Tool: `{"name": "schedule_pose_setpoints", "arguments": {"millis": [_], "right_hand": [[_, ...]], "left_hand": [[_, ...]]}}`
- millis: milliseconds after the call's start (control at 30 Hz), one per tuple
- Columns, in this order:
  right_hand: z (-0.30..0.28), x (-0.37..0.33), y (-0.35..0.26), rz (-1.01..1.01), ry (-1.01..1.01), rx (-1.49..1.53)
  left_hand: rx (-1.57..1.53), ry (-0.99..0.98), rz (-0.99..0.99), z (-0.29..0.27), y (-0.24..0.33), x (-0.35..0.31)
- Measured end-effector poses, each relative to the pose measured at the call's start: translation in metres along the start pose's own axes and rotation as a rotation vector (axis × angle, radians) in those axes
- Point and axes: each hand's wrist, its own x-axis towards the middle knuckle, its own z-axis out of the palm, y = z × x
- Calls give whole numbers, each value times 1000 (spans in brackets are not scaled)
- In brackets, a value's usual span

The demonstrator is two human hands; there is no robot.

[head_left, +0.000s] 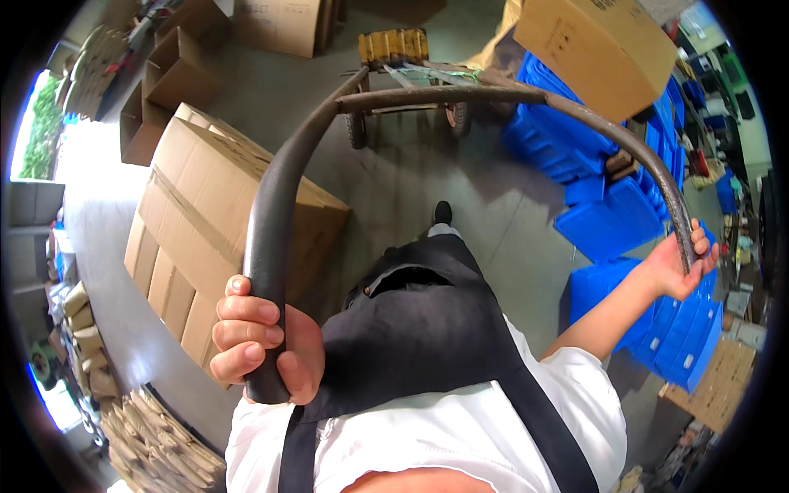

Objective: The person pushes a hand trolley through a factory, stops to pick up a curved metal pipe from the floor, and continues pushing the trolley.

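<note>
Head view: the person stands at a hand cart, and both hands are on its handle [460, 97], a dark, worn metal tube bent into a wide loop. The left hand [259, 341] is clenched round the left leg of the loop, which is sleeved in dark foam or rubber; fingers wrap the front and the thumb rides up along the tube, a firm hold that looks suited to steering or hauling. The right hand [686, 263] is out at arm's length on the far end of the right leg, fingers curled over the bare tube, grasping it more lightly. Holding the two legs wide apart seems meant to keep the load square to the body.

The handle arches from the left hand up across the frame and down to the right hand; the fisheye lens exaggerates its curve. Its surface is scuffed and rust-toned on the right, smooth and matte on the left. It joins the cart [403, 62] at the top of the frame, where small wheels and a yellowish block show on the grey floor [411, 189].

A large box [209, 218] lies just left of the handle, another box [596, 49] sits upper right, and blue crates [608, 214] are stacked on the right.
</note>
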Motion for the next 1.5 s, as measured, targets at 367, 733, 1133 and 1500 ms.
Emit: {"name": "schedule_pose_setpoints", "arguments": {"millis": [367, 733, 1133, 1500], "right_hand": [[-26, -64, -164, 31, 29, -43], [-63, -142, -309, -10, 54, -68], [-48, -257, -486, -70, 86, -177], [-44, -379, -666, -73, 143, -186]], "left_hand": [[-15, 26, 57, -71, 111, -53], [-56, -78, -8, -162, 239, -132], [-239, -251, 16, -310, 335, -156], [-302, -287, -14, -453, 437, -204]]}}
